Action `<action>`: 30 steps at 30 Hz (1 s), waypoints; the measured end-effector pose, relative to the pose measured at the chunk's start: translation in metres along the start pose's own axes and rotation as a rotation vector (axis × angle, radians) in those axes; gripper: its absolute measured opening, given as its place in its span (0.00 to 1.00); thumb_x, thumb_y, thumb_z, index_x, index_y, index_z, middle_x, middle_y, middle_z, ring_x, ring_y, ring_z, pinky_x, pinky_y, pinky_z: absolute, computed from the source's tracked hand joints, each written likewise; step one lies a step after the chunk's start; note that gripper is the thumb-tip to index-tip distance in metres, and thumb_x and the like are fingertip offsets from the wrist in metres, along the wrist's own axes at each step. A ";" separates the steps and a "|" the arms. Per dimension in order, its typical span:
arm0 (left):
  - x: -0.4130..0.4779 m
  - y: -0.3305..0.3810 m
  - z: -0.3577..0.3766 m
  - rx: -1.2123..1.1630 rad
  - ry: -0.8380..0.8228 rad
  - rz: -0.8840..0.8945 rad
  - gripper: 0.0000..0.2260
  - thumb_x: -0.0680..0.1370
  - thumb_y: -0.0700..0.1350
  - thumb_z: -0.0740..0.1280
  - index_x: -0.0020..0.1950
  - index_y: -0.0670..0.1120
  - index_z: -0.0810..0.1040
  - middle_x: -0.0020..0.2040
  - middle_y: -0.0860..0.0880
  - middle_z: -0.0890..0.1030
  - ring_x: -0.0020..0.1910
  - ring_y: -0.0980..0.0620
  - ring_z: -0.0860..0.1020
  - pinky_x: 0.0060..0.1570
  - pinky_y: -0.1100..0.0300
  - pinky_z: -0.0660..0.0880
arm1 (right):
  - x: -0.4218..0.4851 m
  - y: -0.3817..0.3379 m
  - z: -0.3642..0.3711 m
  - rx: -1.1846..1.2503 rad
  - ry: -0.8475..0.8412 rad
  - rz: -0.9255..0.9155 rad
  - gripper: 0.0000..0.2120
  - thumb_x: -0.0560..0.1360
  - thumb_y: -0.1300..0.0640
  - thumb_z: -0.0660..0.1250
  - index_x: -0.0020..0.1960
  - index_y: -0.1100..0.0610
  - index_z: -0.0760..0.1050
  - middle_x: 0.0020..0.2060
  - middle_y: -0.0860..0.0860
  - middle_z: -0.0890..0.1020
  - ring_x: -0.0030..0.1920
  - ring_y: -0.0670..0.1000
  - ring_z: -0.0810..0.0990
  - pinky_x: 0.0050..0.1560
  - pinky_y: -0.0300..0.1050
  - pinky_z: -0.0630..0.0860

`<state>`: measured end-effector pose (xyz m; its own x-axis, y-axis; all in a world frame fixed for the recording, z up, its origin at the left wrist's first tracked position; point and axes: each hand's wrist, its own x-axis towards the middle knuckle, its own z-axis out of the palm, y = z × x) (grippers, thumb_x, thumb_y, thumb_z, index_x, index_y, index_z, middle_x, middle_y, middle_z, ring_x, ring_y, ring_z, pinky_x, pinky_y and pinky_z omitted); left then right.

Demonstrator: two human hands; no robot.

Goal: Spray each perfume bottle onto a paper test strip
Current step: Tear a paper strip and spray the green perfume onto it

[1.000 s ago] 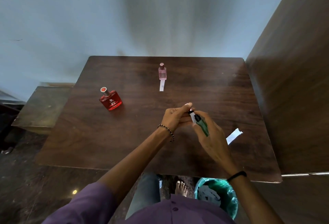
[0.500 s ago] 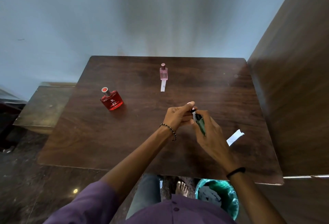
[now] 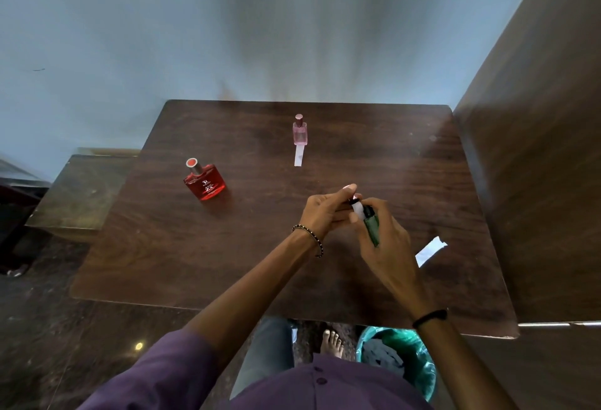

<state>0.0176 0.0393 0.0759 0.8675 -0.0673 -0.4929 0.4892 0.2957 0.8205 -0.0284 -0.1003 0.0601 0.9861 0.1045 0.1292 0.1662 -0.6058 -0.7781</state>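
Your right hand (image 3: pixel 387 247) grips the green bottle (image 3: pixel 371 225) | left hand (image 3: pixel 327 211) pinches its top | bottles: three, red bottle (image 3: pixel 205 183) at 10 o'clock | paper strips (image 3: pixel 299 155): two

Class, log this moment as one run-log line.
right hand: holds green bottle | left hand: at its cap | pink bottle: strip in front | red bottle: no strip

Dark wooden table (image 3: pixel 182 247) carries it all: red bottle (image 3: pixel 204 183) stands well left of the hands, pink bottle (image 3: pixel 299 129) beyond them, touching, I think, a paper strip (image 3: pixel 299 155); another strip (image 3: pixel 430 250) lies just right.
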 end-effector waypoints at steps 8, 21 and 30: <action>-0.004 0.001 0.000 -0.042 -0.042 0.003 0.16 0.78 0.49 0.70 0.53 0.34 0.83 0.52 0.37 0.85 0.53 0.41 0.84 0.54 0.52 0.81 | -0.007 0.000 -0.014 0.127 0.016 0.068 0.14 0.81 0.51 0.65 0.66 0.45 0.72 0.57 0.37 0.78 0.56 0.32 0.75 0.56 0.36 0.72; -0.009 0.004 0.003 -0.008 -0.029 -0.025 0.19 0.78 0.50 0.70 0.56 0.34 0.82 0.50 0.39 0.84 0.45 0.47 0.83 0.38 0.64 0.78 | -0.005 0.003 0.004 -0.068 0.071 -0.128 0.16 0.79 0.53 0.68 0.66 0.54 0.74 0.47 0.55 0.84 0.44 0.53 0.84 0.45 0.32 0.74; -0.011 0.003 -0.001 -0.012 -0.007 -0.020 0.20 0.78 0.50 0.70 0.57 0.32 0.81 0.50 0.38 0.84 0.45 0.47 0.83 0.36 0.63 0.79 | -0.007 -0.006 0.003 0.029 0.026 -0.027 0.15 0.80 0.51 0.68 0.65 0.51 0.72 0.43 0.50 0.83 0.39 0.46 0.81 0.39 0.21 0.69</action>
<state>0.0100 0.0418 0.0837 0.8581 -0.0801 -0.5072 0.5055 0.3056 0.8069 -0.0365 -0.0950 0.0622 0.9811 0.0996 0.1658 0.1927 -0.5796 -0.7918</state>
